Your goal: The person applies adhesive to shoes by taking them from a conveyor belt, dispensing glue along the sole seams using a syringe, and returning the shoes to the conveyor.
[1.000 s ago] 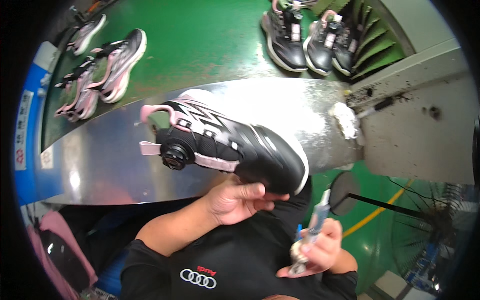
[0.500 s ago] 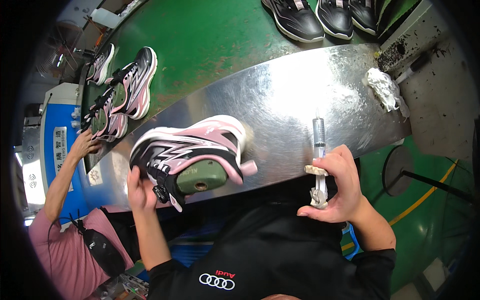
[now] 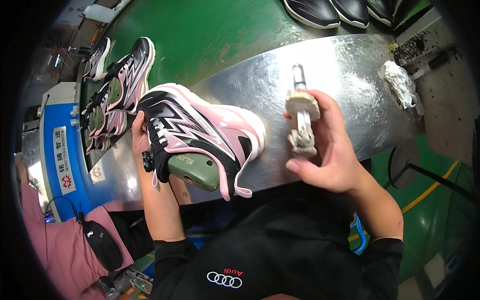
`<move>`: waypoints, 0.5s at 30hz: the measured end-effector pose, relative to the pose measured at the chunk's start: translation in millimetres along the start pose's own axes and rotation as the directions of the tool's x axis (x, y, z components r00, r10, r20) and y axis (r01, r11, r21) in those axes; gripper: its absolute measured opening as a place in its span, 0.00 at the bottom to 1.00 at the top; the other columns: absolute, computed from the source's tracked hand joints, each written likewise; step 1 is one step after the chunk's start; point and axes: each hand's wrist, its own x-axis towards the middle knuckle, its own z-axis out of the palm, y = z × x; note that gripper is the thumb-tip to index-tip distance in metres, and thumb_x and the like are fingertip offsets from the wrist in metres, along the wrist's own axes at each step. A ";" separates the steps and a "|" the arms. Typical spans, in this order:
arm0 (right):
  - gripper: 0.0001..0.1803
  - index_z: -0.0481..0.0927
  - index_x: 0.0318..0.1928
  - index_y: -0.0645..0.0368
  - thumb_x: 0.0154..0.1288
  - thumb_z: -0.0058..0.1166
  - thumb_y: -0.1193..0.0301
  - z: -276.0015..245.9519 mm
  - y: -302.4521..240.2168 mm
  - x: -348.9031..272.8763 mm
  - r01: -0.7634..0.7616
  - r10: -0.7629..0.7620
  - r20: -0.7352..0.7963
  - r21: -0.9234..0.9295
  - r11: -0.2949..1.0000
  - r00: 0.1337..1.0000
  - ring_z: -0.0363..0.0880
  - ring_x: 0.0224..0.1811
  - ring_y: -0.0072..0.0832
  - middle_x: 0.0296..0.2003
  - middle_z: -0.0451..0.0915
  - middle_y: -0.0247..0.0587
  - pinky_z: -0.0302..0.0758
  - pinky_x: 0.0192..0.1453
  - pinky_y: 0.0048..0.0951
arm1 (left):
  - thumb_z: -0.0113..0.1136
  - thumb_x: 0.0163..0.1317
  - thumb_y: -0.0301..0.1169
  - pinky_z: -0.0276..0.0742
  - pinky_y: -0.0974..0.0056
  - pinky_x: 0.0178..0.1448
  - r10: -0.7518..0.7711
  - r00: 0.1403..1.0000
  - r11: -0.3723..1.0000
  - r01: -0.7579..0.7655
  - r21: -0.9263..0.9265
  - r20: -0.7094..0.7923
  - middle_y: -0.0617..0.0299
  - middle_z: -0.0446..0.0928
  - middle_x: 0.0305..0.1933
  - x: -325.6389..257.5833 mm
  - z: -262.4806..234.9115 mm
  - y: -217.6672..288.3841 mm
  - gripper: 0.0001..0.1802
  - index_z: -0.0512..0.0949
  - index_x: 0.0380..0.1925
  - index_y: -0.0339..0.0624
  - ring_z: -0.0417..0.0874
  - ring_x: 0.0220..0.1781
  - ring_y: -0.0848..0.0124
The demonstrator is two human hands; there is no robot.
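Note:
A pink, black and white sneaker [image 3: 212, 117] is in my left hand [image 3: 141, 137], whose fingers close on it near the toe and laces. Its side faces up, and a green shoe last [image 3: 192, 171] fills its opening. A pink pull loop hangs at the heel. On the right, my right hand [image 3: 332, 145] is closed around a syringe [image 3: 299, 77] with a thick, crusted pale collar and a lumpy plunger end. The syringe stands apart from the shoe's heel, its front end directed away from me. Its tip is hard to make out.
Below my hands is a shiny metal plate [image 3: 235, 75] on a green tabletop [image 3: 200, 35]. Several similar sneakers [image 3: 135, 75] stand at left, black shoes [image 3: 310, 12] at far right. White crumpled material [image 3: 400, 82] lies right. A co-worker in pink [image 3: 65, 240] stands left by a blue machine [image 3: 75, 155].
The shoe has turned slightly, its heel swinging right and toward me. My right hand has brought the syringe up and left, nearer the shoe. The co-worker's hand has drawn back from the sneakers.

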 end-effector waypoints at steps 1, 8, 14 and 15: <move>0.51 0.46 0.67 0.61 0.44 0.62 0.78 3.4 1.0 8.2 -0.006 0.006 0.000 0.031 1.000 1.000 0.63 0.62 0.33 0.59 0.61 0.43 0.58 0.65 0.35 | 0.49 0.64 0.40 0.72 0.47 0.61 0.007 1.000 1.000 -0.007 -0.003 -0.007 0.46 0.75 0.53 1.9 -1.9 -1.0 0.24 0.69 0.55 0.35 0.78 0.55 0.54; 0.47 0.46 0.68 0.58 0.49 0.57 0.81 34.9 5.7 58.5 -0.027 0.016 0.038 0.311 0.950 0.999 0.61 0.62 0.31 0.60 0.61 0.41 0.63 0.62 0.32 | 0.50 0.65 0.36 0.76 0.52 0.57 0.092 0.993 0.995 -0.088 0.056 -0.072 0.46 0.76 0.51 -1.9 -27.2 6.9 0.22 0.69 0.55 0.33 0.80 0.51 0.57; 0.44 0.47 0.69 0.57 0.53 0.53 0.83 44.9 8.3 73.9 -0.108 0.075 0.088 0.474 0.874 0.993 0.63 0.62 0.30 0.59 0.61 0.40 0.65 0.61 0.30 | 0.53 0.60 0.41 0.74 0.46 0.59 0.062 0.995 0.997 -0.058 0.051 -0.084 0.43 0.74 0.53 -4.9 -11.2 1.5 0.29 0.67 0.56 0.32 0.79 0.53 0.52; 0.44 0.47 0.69 0.57 0.53 0.53 0.83 46.5 9.3 74.6 -0.111 0.079 0.089 0.473 0.874 0.993 0.63 0.62 0.30 0.59 0.61 0.40 0.65 0.61 0.30 | 0.53 0.60 0.41 0.74 0.46 0.59 0.060 0.994 0.997 -0.056 0.049 -0.087 0.43 0.74 0.53 -5.2 -7.4 -0.4 0.29 0.67 0.56 0.32 0.79 0.53 0.52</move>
